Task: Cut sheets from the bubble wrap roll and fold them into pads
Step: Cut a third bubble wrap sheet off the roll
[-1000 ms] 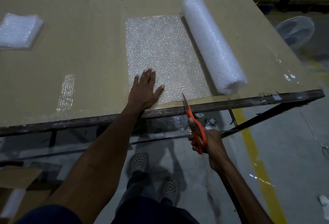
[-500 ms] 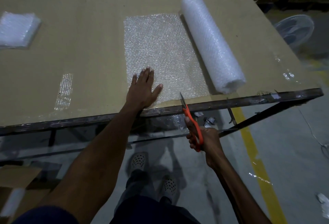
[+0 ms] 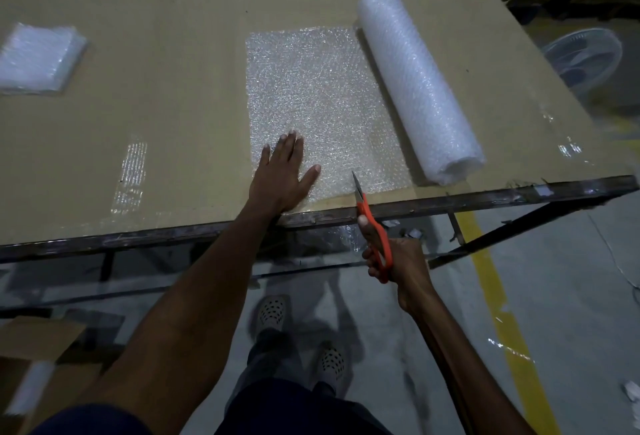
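Left hand (image 3: 282, 176) lies flat, fingers spread, pressing the unrolled sheet (image 3: 322, 105) down near the table's (image 3: 156, 95) front edge. The sheet is clear, glinting with tiny bubbles, running from the white roll (image 3: 417, 85) by the right edge. Right hand (image 3: 398, 258) grips orange scissors (image 3: 372, 227), tip touching the sheet's front edge. A folded pad (image 3: 36, 59) sits at the left edge.

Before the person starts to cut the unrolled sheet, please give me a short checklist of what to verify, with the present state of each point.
1. Left hand presses the unrolled sheet flat: ok.
2. Right hand holds the scissors: ok.
3. Blade tip at the sheet's near edge: ok.
4. Left fingers clear of the blade path: ok.
5. Sheet still joined to the roll: cannot tell.
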{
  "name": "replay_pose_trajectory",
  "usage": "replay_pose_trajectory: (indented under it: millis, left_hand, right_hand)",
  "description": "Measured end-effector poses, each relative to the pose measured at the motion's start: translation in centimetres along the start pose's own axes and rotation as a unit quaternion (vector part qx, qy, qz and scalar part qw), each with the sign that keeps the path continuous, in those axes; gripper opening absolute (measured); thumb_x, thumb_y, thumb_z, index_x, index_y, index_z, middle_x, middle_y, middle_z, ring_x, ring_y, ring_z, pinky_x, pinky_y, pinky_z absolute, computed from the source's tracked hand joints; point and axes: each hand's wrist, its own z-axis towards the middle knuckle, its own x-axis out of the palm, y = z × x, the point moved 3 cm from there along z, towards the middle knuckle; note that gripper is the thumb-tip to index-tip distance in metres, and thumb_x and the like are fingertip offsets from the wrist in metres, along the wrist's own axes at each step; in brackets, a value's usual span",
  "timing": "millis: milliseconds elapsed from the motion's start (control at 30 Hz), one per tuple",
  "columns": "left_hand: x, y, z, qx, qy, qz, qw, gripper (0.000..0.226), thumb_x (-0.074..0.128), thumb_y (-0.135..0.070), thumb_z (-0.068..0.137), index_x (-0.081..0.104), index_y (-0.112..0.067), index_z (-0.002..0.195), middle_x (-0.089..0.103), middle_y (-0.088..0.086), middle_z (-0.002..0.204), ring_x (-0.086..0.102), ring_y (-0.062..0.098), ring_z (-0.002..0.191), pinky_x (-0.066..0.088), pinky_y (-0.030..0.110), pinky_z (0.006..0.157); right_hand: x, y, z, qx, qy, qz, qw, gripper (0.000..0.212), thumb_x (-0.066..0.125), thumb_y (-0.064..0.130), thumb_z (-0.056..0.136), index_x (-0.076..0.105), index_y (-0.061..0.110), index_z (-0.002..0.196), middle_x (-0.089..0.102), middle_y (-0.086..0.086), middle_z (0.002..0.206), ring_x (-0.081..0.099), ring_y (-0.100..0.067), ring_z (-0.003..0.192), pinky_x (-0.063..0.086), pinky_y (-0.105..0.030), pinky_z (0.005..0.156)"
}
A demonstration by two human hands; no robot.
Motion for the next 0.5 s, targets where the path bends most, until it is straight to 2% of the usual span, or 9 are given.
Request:
replay_pose_trajectory:
  millis: [100, 200, 300, 400, 500]
  left_hand:
    - [0.1, 0.0, 0.0, 0.001, -0.004, 0.0, 1.0, 0.076, 0.022, -0.06, 0.101, 0.015, -0.009, 0.157, 0.008, 0.01, 0.166, 0.004, 0.022, 0.153, 0.003, 0.048, 0.123]
    - [0.1, 0.1, 0.0, 0.0, -0.004, 0.002, 1.0, 0.077, 0.022, -0.06, 0.101, 0.015, -0.009, 0.157, 0.008, 0.01, 0.166, 0.004, 0.022, 0.153, 0.003, 0.048, 0.123]
    - [0.2, 0.1, 0.0, 0.002, -0.01, 0.008, 1.0, 0.077, 0.021, -0.061, 0.1, 0.016, -0.008, 0.157, 0.01, 0.011, 0.166, 0.006, 0.023, 0.153, 0.005, 0.049, 0.122]
    - [0.2, 0.1, 0.0, 0.003, -0.012, 0.01, 1.0, 0.078, 0.022, -0.06, 0.1, 0.018, -0.008, 0.157, 0.011, 0.011, 0.165, 0.007, 0.024, 0.153, 0.006, 0.049, 0.122]
    - [0.3, 0.1, 0.0, 0.004, -0.013, 0.009, 1.0, 0.076, 0.024, -0.06, 0.101, 0.017, -0.008, 0.157, 0.01, 0.011, 0.165, 0.006, 0.023, 0.153, 0.006, 0.049, 0.122]
  right_hand:
    - [-0.2, 0.1, 0.3, -0.005, -0.008, -0.003, 1.0, 0.067, 0.081, 0.058, 0.055, 0.068, -0.002, 0.08, 0.062, -0.011, 0.059, 0.05, -0.018, 0.045, 0.037, -0.024, 0.042]
    - [-0.3, 0.1, 0.3, -0.009, 0.0, -0.002, 1.0, 0.058, 0.083, 0.053, 0.066, 0.065, 0.0, 0.079, 0.062, -0.013, 0.061, 0.05, -0.02, 0.047, 0.036, -0.026, 0.045]
    - [0.0, 0.7, 0.6, -0.01, 0.007, -0.01, 1.0, 0.055, 0.079, 0.054, 0.067, 0.065, 0.001, 0.071, 0.061, -0.014, 0.063, 0.049, -0.016, 0.044, 0.036, -0.021, 0.041]
    - [0.1, 1.1, 1.2, -0.012, 0.01, -0.012, 1.0, 0.047, 0.082, 0.046, 0.075, 0.069, 0.001, 0.074, 0.06, -0.013, 0.063, 0.049, -0.014, 0.043, 0.037, -0.02, 0.039]
    - [0.0, 0.8, 1.3, -0.007, 0.013, 0.004, 1.0, 0.042, 0.083, 0.044, 0.071, 0.07, 0.004, 0.069, 0.059, -0.013, 0.062, 0.047, -0.015, 0.042, 0.035, -0.021, 0.038]
